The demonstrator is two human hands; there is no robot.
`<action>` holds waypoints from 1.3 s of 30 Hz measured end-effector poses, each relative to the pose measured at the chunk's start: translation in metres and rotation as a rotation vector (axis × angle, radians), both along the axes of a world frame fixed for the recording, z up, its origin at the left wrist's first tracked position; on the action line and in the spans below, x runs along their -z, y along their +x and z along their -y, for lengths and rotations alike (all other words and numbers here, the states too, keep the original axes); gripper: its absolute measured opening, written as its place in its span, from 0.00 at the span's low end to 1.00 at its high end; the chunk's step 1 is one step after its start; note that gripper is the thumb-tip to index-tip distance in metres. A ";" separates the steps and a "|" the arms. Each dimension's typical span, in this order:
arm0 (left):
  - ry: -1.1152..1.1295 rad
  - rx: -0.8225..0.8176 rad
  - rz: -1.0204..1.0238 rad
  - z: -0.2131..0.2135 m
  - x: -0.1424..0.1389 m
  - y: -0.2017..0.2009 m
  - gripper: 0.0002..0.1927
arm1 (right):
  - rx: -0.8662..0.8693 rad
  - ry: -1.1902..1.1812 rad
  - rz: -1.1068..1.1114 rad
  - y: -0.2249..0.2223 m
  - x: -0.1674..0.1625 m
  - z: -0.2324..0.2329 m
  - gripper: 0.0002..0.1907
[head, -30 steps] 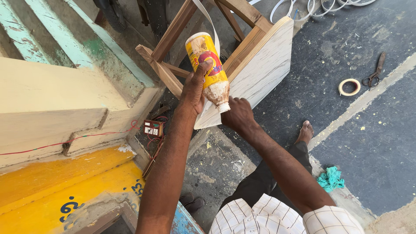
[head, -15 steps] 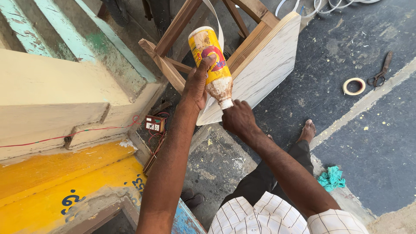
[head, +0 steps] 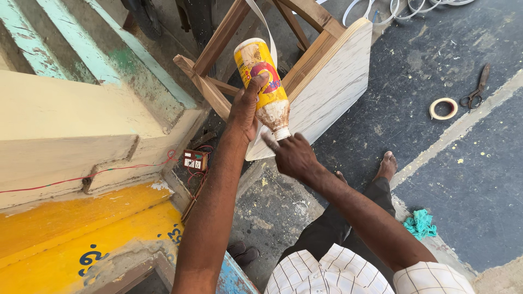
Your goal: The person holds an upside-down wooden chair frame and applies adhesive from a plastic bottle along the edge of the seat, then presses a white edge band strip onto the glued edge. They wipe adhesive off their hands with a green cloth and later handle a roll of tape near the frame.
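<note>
The bottle (head: 263, 87) is yellow with a red patch on its label and a whitish, smeared lower part near the pale nozzle. The board (head: 327, 92) behind it is pale, washed-out wood grain, and the frame (head: 218, 43) is warm brown timber. The shirt (head: 354, 275) is white with a thin dark check, the trousers (head: 327, 234) dark grey. The ground (head: 463, 179) is dark blue-grey with pale speckles and a cream stripe. The step (head: 60, 239) is bright yellow with blue painted marks, above it cream, with faded green bands. The rag (head: 419, 223) is teal, the tape roll (head: 443, 108) beige, the scissors (head: 477, 90) perhaps rusty brown.
</note>
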State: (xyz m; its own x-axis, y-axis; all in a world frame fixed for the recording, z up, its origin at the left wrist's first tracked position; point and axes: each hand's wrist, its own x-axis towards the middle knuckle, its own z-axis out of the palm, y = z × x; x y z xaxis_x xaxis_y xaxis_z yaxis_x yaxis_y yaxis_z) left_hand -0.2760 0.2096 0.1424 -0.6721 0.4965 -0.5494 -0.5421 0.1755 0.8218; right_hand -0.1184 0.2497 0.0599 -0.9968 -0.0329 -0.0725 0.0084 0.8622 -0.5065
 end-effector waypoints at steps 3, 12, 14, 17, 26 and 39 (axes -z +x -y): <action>0.025 -0.002 0.015 0.000 0.000 -0.001 0.48 | 0.117 0.045 -0.116 -0.015 -0.006 -0.011 0.25; 0.088 -0.055 0.091 -0.001 0.009 -0.006 0.46 | 0.357 -0.149 0.058 -0.022 0.000 -0.050 0.12; 0.117 -0.066 0.092 -0.005 0.011 -0.007 0.45 | 0.571 -0.339 -0.062 0.005 -0.012 -0.057 0.17; 0.126 -0.073 0.064 -0.009 0.016 -0.003 0.45 | 0.796 -0.915 -0.388 0.072 -0.037 -0.048 0.21; 0.024 -0.003 -0.051 -0.006 0.023 0.008 0.44 | 0.436 -0.723 0.011 0.063 -0.034 -0.024 0.13; 0.101 0.049 -0.093 -0.001 0.027 0.016 0.42 | 0.431 -2.063 -0.172 0.020 0.006 0.020 0.30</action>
